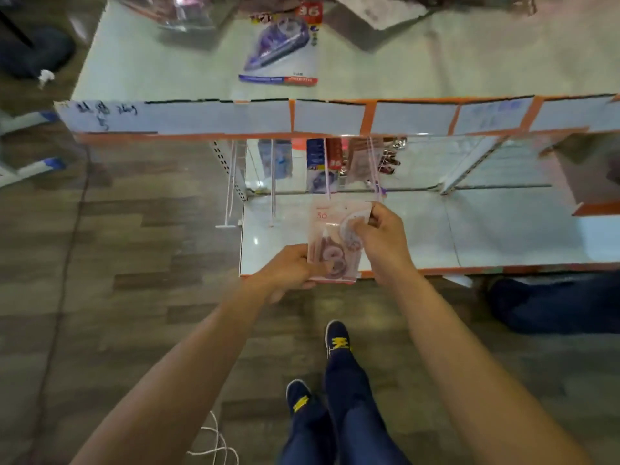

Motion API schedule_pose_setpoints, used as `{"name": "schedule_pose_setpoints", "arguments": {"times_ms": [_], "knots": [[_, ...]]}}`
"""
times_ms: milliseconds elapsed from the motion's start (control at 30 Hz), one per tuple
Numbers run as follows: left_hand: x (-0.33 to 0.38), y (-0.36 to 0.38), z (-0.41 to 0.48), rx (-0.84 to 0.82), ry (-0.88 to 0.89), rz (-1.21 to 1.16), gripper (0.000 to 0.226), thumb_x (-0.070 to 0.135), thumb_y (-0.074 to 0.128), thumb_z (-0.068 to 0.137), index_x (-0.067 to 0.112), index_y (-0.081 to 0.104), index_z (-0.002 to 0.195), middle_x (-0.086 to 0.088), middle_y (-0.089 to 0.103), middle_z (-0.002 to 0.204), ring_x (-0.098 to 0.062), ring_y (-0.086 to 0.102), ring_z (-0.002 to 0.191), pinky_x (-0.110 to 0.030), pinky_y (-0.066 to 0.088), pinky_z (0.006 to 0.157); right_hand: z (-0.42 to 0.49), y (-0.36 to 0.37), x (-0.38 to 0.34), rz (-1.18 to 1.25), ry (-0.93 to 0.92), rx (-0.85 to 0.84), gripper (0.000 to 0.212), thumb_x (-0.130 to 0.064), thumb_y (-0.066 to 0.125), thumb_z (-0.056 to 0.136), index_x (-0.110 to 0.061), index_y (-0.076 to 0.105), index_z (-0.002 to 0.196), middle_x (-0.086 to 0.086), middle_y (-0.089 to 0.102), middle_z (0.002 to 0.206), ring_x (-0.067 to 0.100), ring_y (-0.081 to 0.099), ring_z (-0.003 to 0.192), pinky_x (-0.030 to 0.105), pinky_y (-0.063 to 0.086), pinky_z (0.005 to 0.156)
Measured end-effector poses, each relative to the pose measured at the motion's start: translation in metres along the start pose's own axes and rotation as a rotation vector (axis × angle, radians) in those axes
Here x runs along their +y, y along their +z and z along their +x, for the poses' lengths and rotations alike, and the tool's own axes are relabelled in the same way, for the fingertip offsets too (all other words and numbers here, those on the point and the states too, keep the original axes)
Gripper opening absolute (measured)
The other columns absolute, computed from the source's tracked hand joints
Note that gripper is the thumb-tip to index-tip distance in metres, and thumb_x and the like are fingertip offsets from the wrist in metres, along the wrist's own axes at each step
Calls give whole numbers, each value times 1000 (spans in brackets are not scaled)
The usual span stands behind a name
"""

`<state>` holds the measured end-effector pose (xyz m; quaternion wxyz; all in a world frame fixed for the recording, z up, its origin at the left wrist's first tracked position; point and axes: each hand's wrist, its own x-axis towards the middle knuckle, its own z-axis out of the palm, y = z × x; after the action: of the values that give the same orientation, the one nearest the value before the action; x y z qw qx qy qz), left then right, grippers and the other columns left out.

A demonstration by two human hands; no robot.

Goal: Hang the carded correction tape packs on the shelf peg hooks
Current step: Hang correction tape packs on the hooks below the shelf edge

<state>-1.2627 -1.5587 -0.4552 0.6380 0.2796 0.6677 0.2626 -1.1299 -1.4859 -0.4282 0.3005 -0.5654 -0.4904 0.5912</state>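
- I see both hands on one pink pack [330, 236]: the left hand [288, 270] grips its lower left edge with the thumb on the front, and the right hand [379, 236] pinches its upper right corner.
- The pack is held upright in the air over the front of the lower shelf [469, 229]. Its top edge is just at the tips of two hooks [327, 169] that reach out from under the top shelf [167, 62].
- I cannot tell whether its hang hole is on a hook yet (blur hides the hole), so I count this pack as not hung.
- Done so far, as I judge it: a few hung packs [317, 162] sit far back on the hooks against the rear panel.
- Left to do: slide the pink pack onto a hook and let go.
- A purple pack [280, 50] lies flat on the top shelf, well apart from the hands, and it probably needs hanging too.
- Two bare hooks [229, 186] stand to the left, so there is room for it.
- My read is that the task is underway and some way from finished.
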Motion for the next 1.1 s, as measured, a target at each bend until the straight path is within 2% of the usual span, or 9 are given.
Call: {"name": "schedule_pose_setpoints", "arguments": {"times_ms": [67, 167, 233, 333, 500, 600, 767, 933, 1100], "knots": [[-10, 3, 17, 16, -2, -10, 12, 30, 71, 85, 30, 65, 95, 1, 69, 109, -17, 64, 104, -36, 54, 91, 12, 1, 18, 5, 33, 27, 10, -5, 57, 90, -13, 62, 92, -3, 68, 90, 10, 65, 83, 18, 54, 60], [-21, 7, 43, 39, 19, 7, 8, 34, 68, 87, 29, 64, 92, 4, 69, 102, -15, 63, 100, -33, 55, 86, 35, 2, 44, -2, 46, 62, 6, -16, 61, 90, -20, 65, 87, -4, 70, 91, 15, 68, 89, 32, 59, 75], [-29, 11, 60, 44, 26, 29, 10, 33, 66, 88, 26, 64, 96, 0, 68, 103, -16, 64, 98, -31, 56, 81, 45, 0, 61, -10, 47, 57, 4, -20, 62, 90, -19, 66, 91, -4, 70, 94, 15, 68, 91, 32, 59, 76], [-38, 19, 83, 44, 37, 19, 9, 31, 68, 87, 27, 64, 95, -2, 69, 105, -21, 66, 101, -38, 56, 89, 58, -8, 82, -32, 30, 75, 10, -24, 60, 92, -17, 65, 95, -1, 70, 99, 15, 68, 92, 33, 58, 78], [-58, 43, 126, -4, 65, -48, 16, 19, 71, 85, 25, 63, 98, 0, 70, 103, -20, 68, 99, -38, 57, 88, 81, -33, 123, -85, -68, 57, 8, -19, 58, 93, -13, 64, 94, 1, 69, 96, 15, 67, 91, 32, 58, 76], [-73, 53, 154, -4, 73, -31, 22, 11, 70, 85, 26, 62, 98, 5, 70, 98, -17, 68, 97, -36, 58, 86, 98, -47, 150, -115, -114, -13, 5, -12, 60, 92, -12, 65, 93, 5, 70, 96, 15, 67, 91, 37, 58, 78], [-92, 73, 192, 29, 101, 17, 23, 11, 70, 86, 28, 63, 99, 11, 68, 93, -8, 66, 90, -29, 56, 83, 123, -70, 181, -202, -121, -98, 16, -8, 64, 88, -22, 63, 80, 3, 69, 90, 19, 66, 92, 46, 57, 82], [-97, 88, 218, 45, 115, 68, 19, 11, 66, 89, 26, 61, 99, 7, 67, 96, -13, 64, 94, -30, 55, 84, 142, -85, 197, -271, -146, -146, 7, -24, 60, 92, -20, 64, 88, -3, 69, 91, 19, 66, 93, 43, 57, 83], [-91, 101, 244, 84, 132, 86, 22, 11, 67, 87, 23, 61, 105, -6, 67, 111, -29, 61, 107, -44, 54, 88, 170, -93, 203, -245, -163, -112, 8, -25, 59, 93, -25, 65, 89, -3, 70, 95, 15, 67, 94, 43, 56, 85]]}}
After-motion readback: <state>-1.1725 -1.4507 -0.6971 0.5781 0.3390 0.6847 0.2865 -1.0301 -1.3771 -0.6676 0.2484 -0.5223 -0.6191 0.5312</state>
